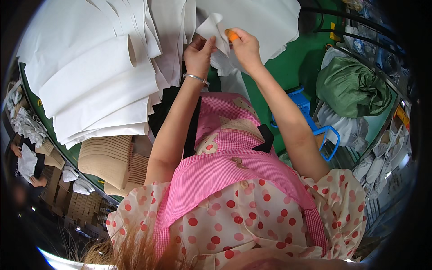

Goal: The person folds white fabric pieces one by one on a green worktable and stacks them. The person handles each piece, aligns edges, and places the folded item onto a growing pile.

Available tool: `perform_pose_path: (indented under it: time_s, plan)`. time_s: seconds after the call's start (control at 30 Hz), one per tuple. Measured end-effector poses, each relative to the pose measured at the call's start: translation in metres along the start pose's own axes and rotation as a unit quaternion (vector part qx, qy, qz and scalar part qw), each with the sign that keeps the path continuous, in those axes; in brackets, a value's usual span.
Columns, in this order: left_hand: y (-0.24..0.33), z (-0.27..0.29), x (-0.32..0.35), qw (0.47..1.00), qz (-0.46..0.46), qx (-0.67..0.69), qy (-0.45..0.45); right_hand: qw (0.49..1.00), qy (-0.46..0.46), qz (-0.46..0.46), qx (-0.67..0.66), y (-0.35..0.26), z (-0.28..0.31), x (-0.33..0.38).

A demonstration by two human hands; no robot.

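My left hand (198, 57), with a silver bracelet at its wrist, is closed on the near left edge of a small white sheet piece (211, 28). Its thumb and fingers pinch the piece. Just to the right, my right hand (245, 49) pinches the same piece's right side; an orange band (231, 35) wraps one of its fingers. The piece stands up curled between the hands. Behind it lies a large white sheet (261, 15). Left of my hands, a fanned stack of white sheets (101, 87) overlaps more hanging sheets (170, 40).
Beige ribbed pieces (105, 159) sit below the stack. To the right are a blue frame (330, 135), a green bundled bag (353, 85) and a whitish plastic bag (344, 123). Dark curved bars (351, 17) cross the upper right. Another person's hand (39, 181) shows at far left.
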State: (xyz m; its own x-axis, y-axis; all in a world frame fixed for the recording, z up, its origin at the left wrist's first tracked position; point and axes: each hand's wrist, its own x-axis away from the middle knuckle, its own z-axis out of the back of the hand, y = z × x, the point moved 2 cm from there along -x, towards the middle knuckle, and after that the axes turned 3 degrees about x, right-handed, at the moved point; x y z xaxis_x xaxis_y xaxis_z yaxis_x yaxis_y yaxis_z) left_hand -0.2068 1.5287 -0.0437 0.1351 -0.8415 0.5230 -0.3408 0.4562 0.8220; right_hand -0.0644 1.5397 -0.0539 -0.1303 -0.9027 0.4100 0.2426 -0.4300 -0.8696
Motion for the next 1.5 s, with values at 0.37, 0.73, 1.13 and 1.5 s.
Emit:
perform_pose_path:
  time_s: [0.37,0.73,1.13,1.5]
  plan:
    - [-0.018,0.016,0.032,0.966,0.225,-0.093,-0.09,0.94,0.22,0.19,0.18,-0.078,0.087,0.025]
    - [0.121,-0.035,0.022,0.857,-0.348,-0.368,-0.099,0.922,-0.149,0.236,0.267,-0.204,0.119,0.136]
    - [0.177,0.001,0.058,0.779,0.091,-0.522,-0.336,0.968,-0.003,0.251,-0.003,-0.278,0.259,0.148]
    - [0.185,0.048,0.071,0.969,0.15,-0.104,-0.167,0.96,0.015,-0.151,-0.235,0.012,0.22,0.118]
